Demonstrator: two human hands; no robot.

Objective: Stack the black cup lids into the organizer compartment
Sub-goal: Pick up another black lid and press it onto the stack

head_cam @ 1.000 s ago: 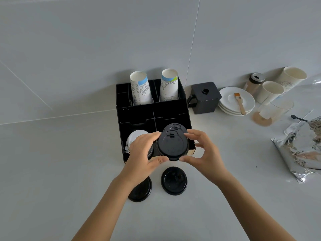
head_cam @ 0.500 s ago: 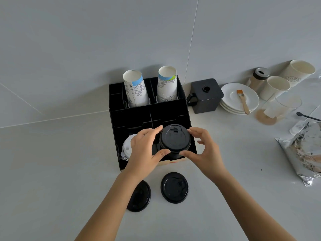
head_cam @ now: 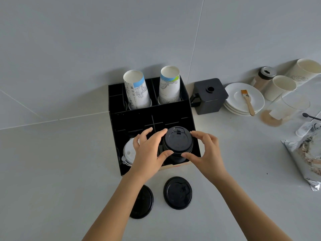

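Note:
A black organizer [head_cam: 139, 117] stands against the wall. A stack of black cup lids [head_cam: 178, 145] sits in its front right compartment. My left hand [head_cam: 148, 152] grips the stack's left side with thumb and fingers. My right hand [head_cam: 206, 152] holds its right side the same way. Two more black lids lie on the counter in front: one [head_cam: 177, 193] in the middle, one [head_cam: 142, 202] partly under my left forearm. White lids [head_cam: 128, 153] fill the front left compartment.
Two upside-down stacks of paper cups [head_cam: 137, 91] [head_cam: 169, 87] stand in the organizer's back row. To the right are a black square box [head_cam: 209, 95], white saucers [head_cam: 243, 100] with a brush [head_cam: 247, 101], paper cups [head_cam: 279, 86], a shaker [head_cam: 264, 77] and a foil bag [head_cam: 305, 153].
Both hands have lowered the black lid stack down into the front right compartment. The view has shifted slightly.

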